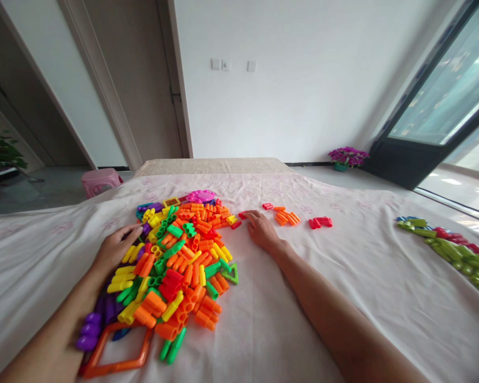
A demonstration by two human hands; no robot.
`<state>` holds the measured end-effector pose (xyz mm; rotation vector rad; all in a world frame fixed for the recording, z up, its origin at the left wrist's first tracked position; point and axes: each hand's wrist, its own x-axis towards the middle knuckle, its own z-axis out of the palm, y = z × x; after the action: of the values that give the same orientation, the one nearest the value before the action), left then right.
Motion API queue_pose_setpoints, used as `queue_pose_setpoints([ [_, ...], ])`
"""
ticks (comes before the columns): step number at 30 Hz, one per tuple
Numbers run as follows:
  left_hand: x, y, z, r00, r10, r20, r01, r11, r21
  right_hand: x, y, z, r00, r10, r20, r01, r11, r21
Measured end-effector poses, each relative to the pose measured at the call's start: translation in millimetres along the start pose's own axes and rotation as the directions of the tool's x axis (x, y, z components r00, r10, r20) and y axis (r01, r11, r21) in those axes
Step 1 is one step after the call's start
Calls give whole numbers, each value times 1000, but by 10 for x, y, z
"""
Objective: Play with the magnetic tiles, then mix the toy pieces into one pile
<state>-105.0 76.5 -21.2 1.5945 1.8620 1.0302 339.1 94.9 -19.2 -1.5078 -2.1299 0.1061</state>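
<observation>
A heap of plastic building blocks [183,255], in orange, green, yellow, red and purple, covers the cloth in front of me. My left hand [117,244] rests against the heap's left edge, fingers loosely stretched by the purple and yellow blocks. Right of the heap, my right hand [259,229] has its fingertips closed on a small red building block [242,215], low over the cloth. Just left of it lies another red block [236,225]. Beyond this hand sit a few orange blocks [288,218] and a row of red blocks [320,222].
Green and red pieces [459,252] form a long group at the far right of the cloth-covered table [271,319]. An orange square frame [120,367] lies at the near left. Past the table are a pink stool [100,182] and a pot of purple flowers [348,156].
</observation>
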Motion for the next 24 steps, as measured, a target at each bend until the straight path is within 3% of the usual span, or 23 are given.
queue_pose_setpoints([
  [24,-26,68,-7,1000,-26,11,26,1000,-2,13,33,8,1000,-8,4,8,1000,26],
])
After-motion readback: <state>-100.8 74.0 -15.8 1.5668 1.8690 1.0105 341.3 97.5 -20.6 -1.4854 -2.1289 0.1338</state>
